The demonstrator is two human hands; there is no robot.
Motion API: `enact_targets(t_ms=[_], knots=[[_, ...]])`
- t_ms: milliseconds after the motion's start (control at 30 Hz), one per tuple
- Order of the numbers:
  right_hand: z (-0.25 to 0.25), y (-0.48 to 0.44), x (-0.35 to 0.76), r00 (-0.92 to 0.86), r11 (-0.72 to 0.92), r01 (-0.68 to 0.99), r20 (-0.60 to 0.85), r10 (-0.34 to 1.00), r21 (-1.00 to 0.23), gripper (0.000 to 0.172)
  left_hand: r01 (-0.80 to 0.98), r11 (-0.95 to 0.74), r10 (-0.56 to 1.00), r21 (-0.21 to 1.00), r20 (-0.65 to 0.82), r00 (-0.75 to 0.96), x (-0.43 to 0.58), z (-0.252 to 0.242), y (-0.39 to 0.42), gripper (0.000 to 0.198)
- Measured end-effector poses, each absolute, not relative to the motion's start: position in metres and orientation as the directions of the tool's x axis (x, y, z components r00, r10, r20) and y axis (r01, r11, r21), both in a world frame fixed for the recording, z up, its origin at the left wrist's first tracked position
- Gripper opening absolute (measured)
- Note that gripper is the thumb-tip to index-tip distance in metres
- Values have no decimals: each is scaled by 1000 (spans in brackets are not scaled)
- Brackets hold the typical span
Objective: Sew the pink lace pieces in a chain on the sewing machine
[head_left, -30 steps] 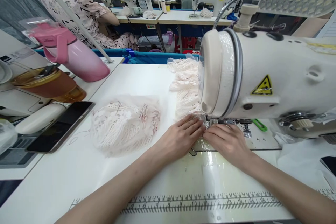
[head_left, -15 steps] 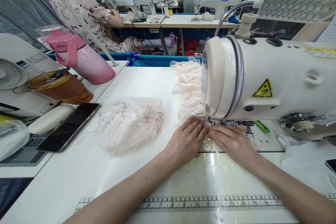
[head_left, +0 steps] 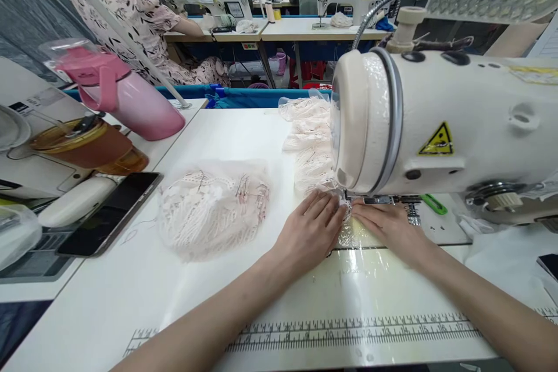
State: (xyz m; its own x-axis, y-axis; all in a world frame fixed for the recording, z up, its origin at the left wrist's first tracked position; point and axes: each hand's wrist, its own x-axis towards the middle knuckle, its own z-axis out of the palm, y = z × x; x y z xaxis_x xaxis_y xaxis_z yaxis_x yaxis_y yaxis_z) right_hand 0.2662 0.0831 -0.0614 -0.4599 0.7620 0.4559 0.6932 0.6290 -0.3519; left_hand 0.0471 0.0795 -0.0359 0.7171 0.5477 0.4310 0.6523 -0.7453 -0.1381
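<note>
Since half a second ago, my right hand [head_left: 394, 229] has slid a touch rightward, so its fingertips now sit just apart from my left hand [head_left: 307, 229], which looks pretty much where it was against the machine. Going left to right: phone [head_left: 111, 215] at the left, lying at a slant, then a loose bundle [head_left: 215, 212] of sheer pale stuff on the tabletop [head_left: 218, 133], not touching either hand.

Next comes the bit that matters, the gathered fabric strip [head_left: 307, 128]. It lies straight ahead of my left fingers, long axis running away from me toward the back edge, right alongside the machine head [head_left: 366, 122]. Near end goes under those fingers, so the left hand is easily the closer one. That hand is palm down, fingers long and together, resting on the cloth; can't tell if anything's pinched underneath.

A sliver of white shows between the hands, below the machine head. Right hand's low over the metal plate [head_left: 451, 232], fingers pointing left, tips partly hidden, so no clue whether they're gripping. Past it there's a green tool [head_left: 433, 204] on the plate.
</note>
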Motion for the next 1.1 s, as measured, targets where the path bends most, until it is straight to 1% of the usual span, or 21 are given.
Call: enact_targets(t_ms=[100, 200, 267, 333, 400, 433, 467, 567, 600, 667, 833, 1000, 1100], knots=[[-55, 84, 264, -462, 620, 692, 431, 775, -371, 30, 664, -737, 569, -127, 413, 711, 48, -34, 79, 31], [-53, 83, 260, -403, 564, 711, 414, 816, -420, 28, 672, -731, 593, -116, 380, 710, 49, -33, 78, 33], [-56, 81, 261, -374, 541, 732, 420, 827, -413, 25, 680, -725, 607, -110, 365, 706, 49, -32, 78, 33], [-61, 81, 264, -388, 556, 747, 439, 810, -365, 27, 685, -721, 616, -107, 356, 703, 50, -32, 78, 33], [-65, 82, 268, -424, 586, 745, 452, 785, -319, 37, 690, -715, 621, -111, 353, 700, 50, -33, 79, 33], [-65, 82, 269, -435, 595, 742, 454, 778, -309, 39, 688, -716, 615, -117, 360, 701, 50, -34, 79, 33], [-65, 82, 270, -441, 599, 744, 457, 773, -296, 38, 678, -724, 600, -126, 371, 709, 49, -35, 78, 32], [-59, 79, 267, -448, 591, 780, 476, 757, -205, 22, 616, -771, 519, -159, 403, 754, 47, -38, 77, 30], [-56, 78, 266, -452, 587, 792, 483, 750, -171, 21, 600, -783, 501, -163, 407, 764, 46, -39, 77, 30], [-50, 75, 263, -462, 582, 803, 484, 743, -128, 24, 598, -787, 502, -153, 406, 764, 46, -40, 76, 31], [-47, 69, 260, -475, 582, 799, 437, 764, -150, 33, 632, -766, 540, -122, 413, 734, 46, -41, 76, 32], [-51, 66, 256, -464, 550, 815, 361, 809, -184, 38, 646, -759, 559, -86, 424, 713, 46, -39, 77, 32], [-51, 65, 254, -454, 534, 829, 357, 817, -168, 40, 650, -757, 572, -69, 413, 709, 46, -38, 78, 33]])
